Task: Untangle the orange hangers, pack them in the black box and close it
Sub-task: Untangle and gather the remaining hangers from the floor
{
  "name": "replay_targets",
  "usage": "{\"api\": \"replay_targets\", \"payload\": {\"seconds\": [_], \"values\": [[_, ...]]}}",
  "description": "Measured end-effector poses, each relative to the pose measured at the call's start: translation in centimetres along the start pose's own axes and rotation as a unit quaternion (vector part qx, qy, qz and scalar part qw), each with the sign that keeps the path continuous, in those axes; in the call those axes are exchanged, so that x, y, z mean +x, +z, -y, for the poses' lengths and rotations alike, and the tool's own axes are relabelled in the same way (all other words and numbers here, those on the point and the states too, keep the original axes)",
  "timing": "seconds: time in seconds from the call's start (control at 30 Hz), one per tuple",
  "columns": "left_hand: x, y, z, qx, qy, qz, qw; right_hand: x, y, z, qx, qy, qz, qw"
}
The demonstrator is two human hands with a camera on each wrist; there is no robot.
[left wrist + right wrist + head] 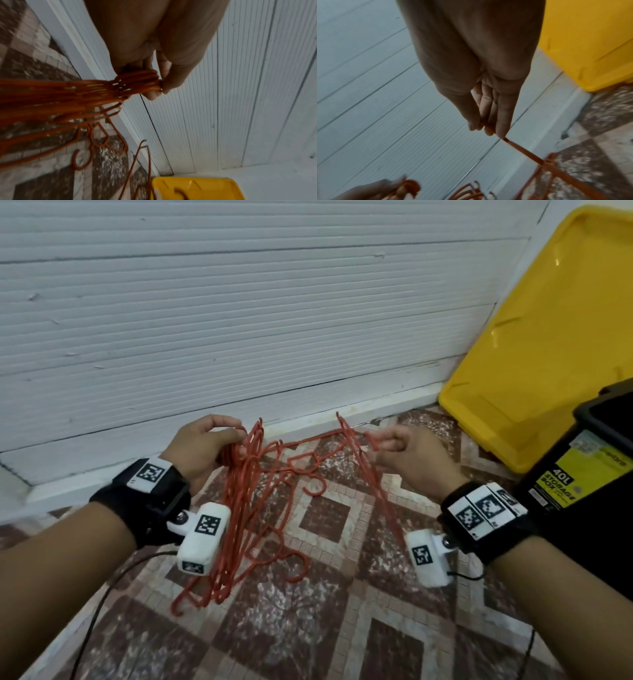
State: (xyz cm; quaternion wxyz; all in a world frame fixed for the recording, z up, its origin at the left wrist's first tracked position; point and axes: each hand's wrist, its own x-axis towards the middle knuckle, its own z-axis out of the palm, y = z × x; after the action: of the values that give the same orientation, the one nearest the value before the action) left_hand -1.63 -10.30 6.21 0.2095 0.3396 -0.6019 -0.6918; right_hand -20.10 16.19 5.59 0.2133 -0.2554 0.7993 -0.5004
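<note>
The hangers are orange and thin, held up above the floor between the two hands, in front of the wall. Most of them form a bunch whose gathered ends sit in the left hand; from there the bunch droops down and toward the person, with several hooks hanging loose below it. In the left wrist view the left hand's fingers and thumb are curled round the stacked bars of the bunch, gripping them tight together.

One hanger is drawn out to the right of the bunch, its bar running across to the right hand and one arm slanting down past the right wrist. The right wrist view shows that hand's thumb and fingers pinching the end of this bar. The single hanger still crosses hooks and arms of the bunch near the middle, so it is not yet free.

The box is black, stands at the right edge near the right forearm, and bears a yellow label. Its top is uncovered. The lid is yellow and leans against the wall behind the box, in the corner.

The floor is tiled in brown and cream diamonds
</note>
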Motion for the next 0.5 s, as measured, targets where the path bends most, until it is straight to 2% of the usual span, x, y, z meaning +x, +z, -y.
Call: {"api": "replay_targets", "payload": {"seconds": [0.13,0.27,0.37,0.5], "values": [[-1.1,2.0,-0.2,-0.022,0.013,0.024,0.999,0.3,3.9,3.5,0.053,-0.033,0.006,0.998],[-2.0,3.4,-0.2,-0.058,0.014,0.042,0.997,0.7,8.1,5.5,0.047,-0.051,0.021,0.997],[-2.4,3.9,-0.5,-0.083,0.012,0.051,0.995,0.7,10.0,6.5,0.022,-0.065,0.012,0.998],[-2.3,3.5,-1.3,-0.102,-0.003,0.035,0.994,0.8,11.0,7.6,-0.027,-0.13,-0.008,0.991]]}}
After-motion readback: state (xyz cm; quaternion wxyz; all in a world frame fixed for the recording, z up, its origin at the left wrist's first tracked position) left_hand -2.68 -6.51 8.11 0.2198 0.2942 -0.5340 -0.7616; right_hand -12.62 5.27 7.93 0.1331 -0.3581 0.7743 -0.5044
